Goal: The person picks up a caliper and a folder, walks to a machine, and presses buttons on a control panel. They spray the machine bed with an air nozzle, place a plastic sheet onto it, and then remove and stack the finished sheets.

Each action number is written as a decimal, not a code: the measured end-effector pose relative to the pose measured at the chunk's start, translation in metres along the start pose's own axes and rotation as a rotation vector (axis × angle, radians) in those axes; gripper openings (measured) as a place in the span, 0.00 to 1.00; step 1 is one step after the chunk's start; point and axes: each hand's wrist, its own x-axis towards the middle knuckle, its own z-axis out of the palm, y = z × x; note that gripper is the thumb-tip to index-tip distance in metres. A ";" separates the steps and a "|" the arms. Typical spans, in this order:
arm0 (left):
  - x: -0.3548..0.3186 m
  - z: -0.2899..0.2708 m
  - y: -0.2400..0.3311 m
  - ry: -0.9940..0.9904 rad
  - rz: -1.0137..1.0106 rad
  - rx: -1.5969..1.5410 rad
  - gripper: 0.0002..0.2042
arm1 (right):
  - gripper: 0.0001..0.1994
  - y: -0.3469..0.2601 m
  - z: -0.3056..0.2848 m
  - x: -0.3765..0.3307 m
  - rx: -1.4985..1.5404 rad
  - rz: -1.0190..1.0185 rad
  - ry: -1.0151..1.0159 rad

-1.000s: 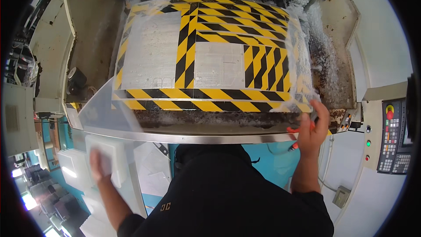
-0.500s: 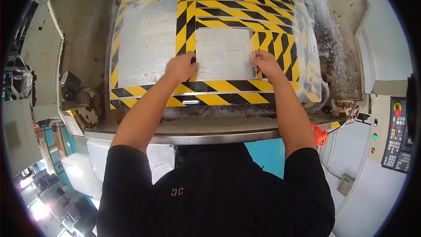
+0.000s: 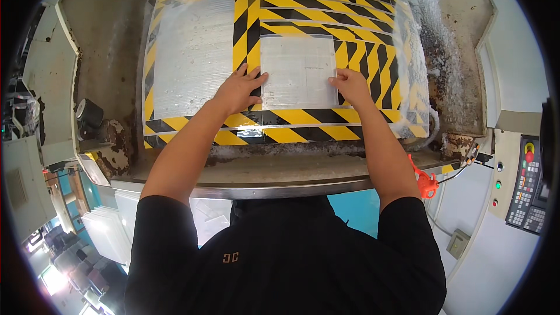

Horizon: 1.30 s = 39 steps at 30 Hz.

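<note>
Left hand point(image 3: 236, 90): fingers spread and extended, palm down, fingertips at the left edge of the sheet point(image 3: 297, 73). Right hand point(image 3: 353, 86): fingers curled, thumb and forefinger at the right edge of the sheet; whether they pinch this edge cannot be determined.

The sheet is clear and roughly square. It lies flat on the bed point(image 3: 326, 133), between the two hands. The bed is covered with black and yellow striped tape point(image 3: 247, 32), which runs along all four sides of the sheet.

Left of the sheet, beyond the left hand, is a larger pale panel point(image 3: 192, 52). Right of the sheet, past the tape, white chips point(image 3: 440, 35) are heaped along the machine wall. Nearer the person than the sheet, a metal rail point(image 3: 280, 190) runs crosswise.

To the near right of the sheet is an orange tool point(image 3: 427, 185); farther right is the keypad console point(image 3: 525, 189) with a red button point(image 3: 529, 156). Far left of the sheet is a black cylinder point(image 3: 90, 114); to the near left, below the rail, stands a stack of white sheets point(image 3: 107, 233).
</note>
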 end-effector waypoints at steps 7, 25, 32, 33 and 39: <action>0.000 0.002 0.002 -0.036 -0.012 0.011 0.36 | 0.14 -0.008 -0.001 -0.006 -0.061 -0.019 0.061; 0.000 0.002 0.005 -0.027 -0.010 0.027 0.35 | 0.17 -0.001 0.000 -0.007 0.015 -0.082 0.108; 0.000 0.004 0.002 0.014 0.040 0.024 0.35 | 0.18 0.001 -0.003 -0.008 -0.067 -0.031 0.079; -0.001 0.004 0.001 0.014 0.045 0.021 0.35 | 0.18 0.000 -0.003 -0.008 -0.060 -0.030 0.048; -0.001 0.004 0.002 0.021 0.048 0.018 0.35 | 0.17 0.000 -0.002 -0.008 -0.050 -0.014 0.057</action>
